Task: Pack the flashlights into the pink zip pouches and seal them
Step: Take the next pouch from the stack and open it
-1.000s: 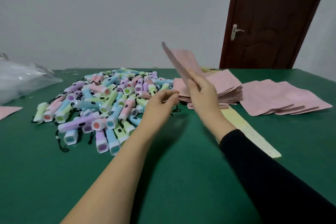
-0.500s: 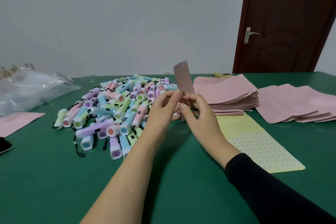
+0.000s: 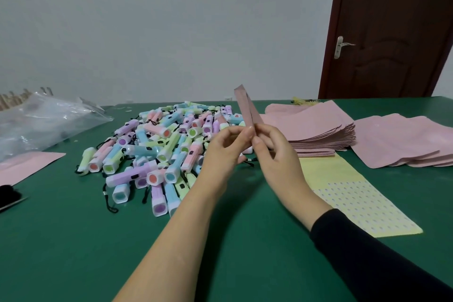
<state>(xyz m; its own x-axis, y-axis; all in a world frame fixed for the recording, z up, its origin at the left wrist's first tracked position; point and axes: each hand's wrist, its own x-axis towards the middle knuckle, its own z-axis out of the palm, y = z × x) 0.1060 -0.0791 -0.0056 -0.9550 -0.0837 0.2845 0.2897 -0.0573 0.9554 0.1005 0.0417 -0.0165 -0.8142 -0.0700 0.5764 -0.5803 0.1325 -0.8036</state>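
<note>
Pink and flat, one zip pouch stands upright between your hands, seen almost edge-on. Your left hand and right hand both pinch its lower end, fingertips nearly meeting. It looks empty, so you seem to be working its mouth open. The heap of pastel flashlights lies on the green table, just left of and beyond your left hand. A stack of empty pouches sits just right of your right hand. Next, I judge, part the mouth wide, free one hand and take a flashlight from the heap.
</note>
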